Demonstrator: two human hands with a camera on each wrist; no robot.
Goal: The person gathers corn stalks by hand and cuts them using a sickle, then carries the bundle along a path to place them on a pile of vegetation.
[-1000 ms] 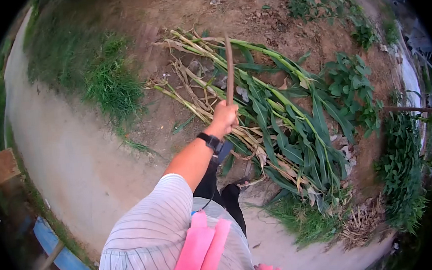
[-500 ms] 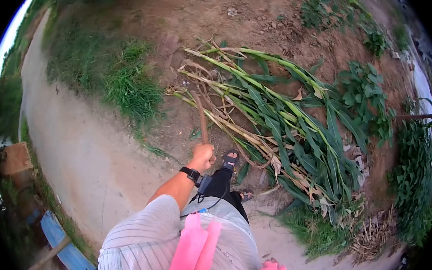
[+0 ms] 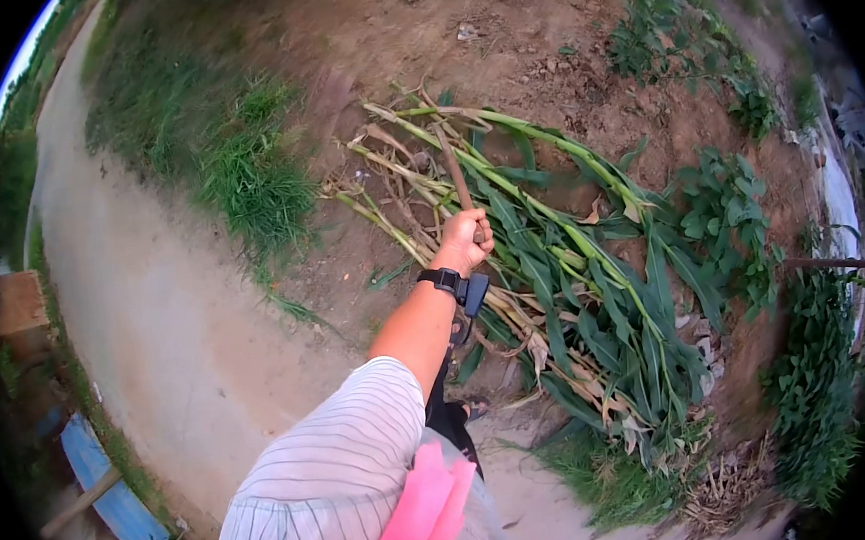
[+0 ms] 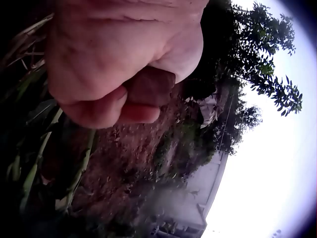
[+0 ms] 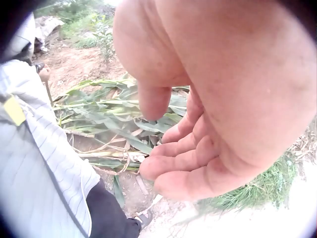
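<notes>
My left hand point(image 3: 466, 240), with a black strap and a small device at the wrist, grips a brown wooden stick point(image 3: 454, 173). Its far end reaches over the cut ends of a pile of corn stalks point(image 3: 550, 232), long green leaves mixed with dry tan ones. In the left wrist view the fingers curl round the stick, whose blunt butt end point(image 4: 151, 87) pokes out of the fist. The right hand point(image 5: 223, 94) holds nothing; its fingers are loosely bent, the thumb apart from them. Behind it the pile shows in the right wrist view.
A pale concrete path point(image 3: 156, 329) runs along the left, edged by a grass clump point(image 3: 260, 172). Bare brown soil point(image 3: 536, 22) lies beyond the pile. Leafy plants point(image 3: 724, 209) grow on the right. A blue panel point(image 3: 114, 483) lies at lower left.
My left hand first drew back toward the body with the stick, then reached forward and right again over the stalks. The grip stayed on the stick throughout.
</notes>
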